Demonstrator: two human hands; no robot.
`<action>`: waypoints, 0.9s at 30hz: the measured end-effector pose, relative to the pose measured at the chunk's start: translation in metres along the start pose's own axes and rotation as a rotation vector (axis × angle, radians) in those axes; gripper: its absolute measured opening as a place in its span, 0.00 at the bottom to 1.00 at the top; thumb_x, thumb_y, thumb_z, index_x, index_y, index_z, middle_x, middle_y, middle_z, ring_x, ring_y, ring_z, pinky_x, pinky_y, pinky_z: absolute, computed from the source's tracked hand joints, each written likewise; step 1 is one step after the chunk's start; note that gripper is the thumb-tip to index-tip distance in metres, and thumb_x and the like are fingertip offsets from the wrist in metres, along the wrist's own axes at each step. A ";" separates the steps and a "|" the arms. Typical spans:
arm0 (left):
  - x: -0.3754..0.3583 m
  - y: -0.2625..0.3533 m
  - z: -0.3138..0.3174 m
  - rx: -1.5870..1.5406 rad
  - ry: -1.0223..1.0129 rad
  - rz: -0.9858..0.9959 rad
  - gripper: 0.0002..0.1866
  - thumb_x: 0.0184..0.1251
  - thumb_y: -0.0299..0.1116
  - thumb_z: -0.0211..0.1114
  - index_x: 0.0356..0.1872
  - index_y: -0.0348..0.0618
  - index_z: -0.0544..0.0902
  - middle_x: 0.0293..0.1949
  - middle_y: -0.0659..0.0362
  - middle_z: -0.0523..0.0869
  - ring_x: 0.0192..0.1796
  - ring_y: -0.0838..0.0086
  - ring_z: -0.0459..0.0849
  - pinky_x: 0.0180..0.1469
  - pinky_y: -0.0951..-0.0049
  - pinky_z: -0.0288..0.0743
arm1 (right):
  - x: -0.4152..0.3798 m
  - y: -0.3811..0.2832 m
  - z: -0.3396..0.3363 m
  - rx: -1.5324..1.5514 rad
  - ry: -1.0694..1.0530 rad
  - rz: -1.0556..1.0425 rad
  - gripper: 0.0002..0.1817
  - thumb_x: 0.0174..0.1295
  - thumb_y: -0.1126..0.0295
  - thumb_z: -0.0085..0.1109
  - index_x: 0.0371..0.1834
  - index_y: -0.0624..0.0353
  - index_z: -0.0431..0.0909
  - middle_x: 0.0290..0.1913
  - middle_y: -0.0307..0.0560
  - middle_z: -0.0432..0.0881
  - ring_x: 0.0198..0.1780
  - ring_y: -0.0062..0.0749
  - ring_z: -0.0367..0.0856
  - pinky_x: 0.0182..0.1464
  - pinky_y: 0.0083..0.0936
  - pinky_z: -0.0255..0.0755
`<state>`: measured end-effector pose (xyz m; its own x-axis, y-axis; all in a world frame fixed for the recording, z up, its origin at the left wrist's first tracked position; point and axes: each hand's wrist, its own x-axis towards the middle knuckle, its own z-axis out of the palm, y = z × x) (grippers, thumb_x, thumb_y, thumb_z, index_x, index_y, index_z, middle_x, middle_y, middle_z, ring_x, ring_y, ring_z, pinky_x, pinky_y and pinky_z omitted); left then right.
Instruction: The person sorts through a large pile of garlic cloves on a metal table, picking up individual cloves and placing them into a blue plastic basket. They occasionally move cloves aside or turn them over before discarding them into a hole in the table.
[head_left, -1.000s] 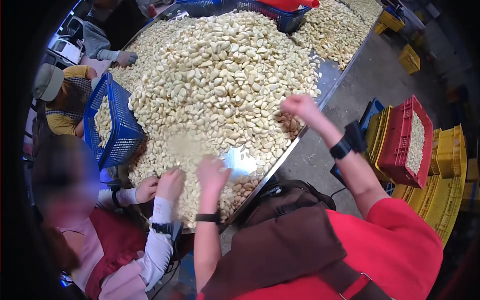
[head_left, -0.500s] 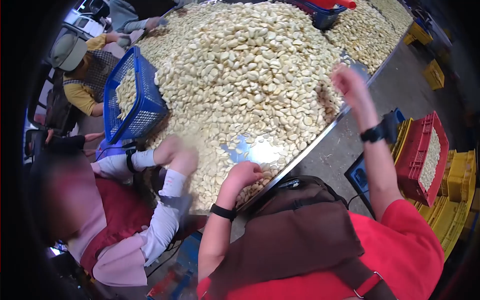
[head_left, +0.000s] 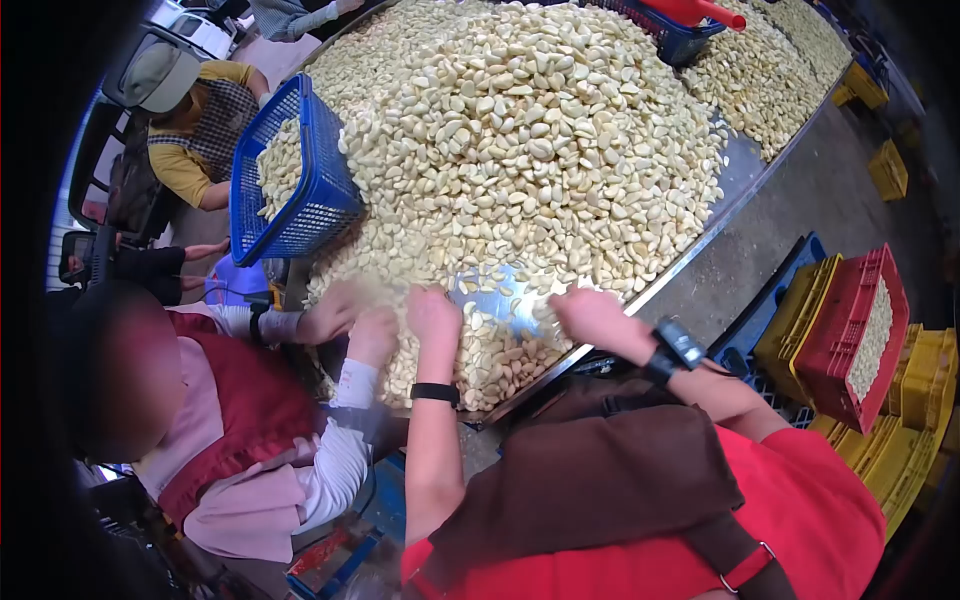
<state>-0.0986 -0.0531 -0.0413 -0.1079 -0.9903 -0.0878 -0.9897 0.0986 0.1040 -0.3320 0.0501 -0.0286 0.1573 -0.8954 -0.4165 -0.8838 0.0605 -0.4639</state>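
Observation:
A large heap of pale cloves covers the metal table, with bare metal showing between my hands. My left hand is curled down over the cloves left of that patch; its fingertips are hidden. To the right of the patch, my right hand has its fingers bent together and pointing left, with a pale blur at the tips. What either hand holds cannot be made out. Darker, tan cloves lie near the table's front edge, below and between my hands.
A co-worker in a red vest has both hands at the cloves on my left. Beyond stand a blue basket of cloves and another person. A red crate and yellow crates are at right.
My right hand has come from the heap's right side down and left to beside the bare metal patch. My left hand has moved left and up. The view has shifted slightly.

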 end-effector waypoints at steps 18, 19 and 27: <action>-0.060 -0.018 -0.037 0.046 -0.304 -0.149 0.15 0.50 0.34 0.68 0.41 0.48 0.80 0.55 0.47 0.73 0.49 0.52 0.79 0.47 0.56 0.77 | 0.074 0.026 -0.062 -0.406 0.707 -0.378 0.07 0.50 0.71 0.54 0.34 0.56 0.75 0.37 0.43 0.72 0.43 0.37 0.71 0.47 0.32 0.62; -0.063 -0.011 -0.036 0.019 -0.373 -0.147 0.16 0.50 0.35 0.68 0.42 0.48 0.80 0.54 0.47 0.74 0.48 0.52 0.80 0.47 0.56 0.77 | 0.070 0.024 -0.055 -0.400 0.702 -0.380 0.07 0.50 0.71 0.54 0.34 0.56 0.75 0.37 0.43 0.72 0.43 0.37 0.71 0.47 0.32 0.62; -0.068 -0.012 -0.052 0.047 -0.421 -0.069 0.09 0.52 0.39 0.67 0.31 0.47 0.85 0.45 0.50 0.77 0.39 0.57 0.83 0.41 0.58 0.78 | 0.021 0.026 -0.054 0.630 0.258 -0.099 0.08 0.54 0.72 0.56 0.37 0.57 0.80 0.31 0.42 0.81 0.35 0.27 0.79 0.35 0.26 0.69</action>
<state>-0.0740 0.0079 0.0151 -0.0603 -0.8695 -0.4903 -0.9981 0.0474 0.0387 -0.3757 0.0093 -0.0070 0.0450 -0.9817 -0.1848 -0.4334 0.1475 -0.8891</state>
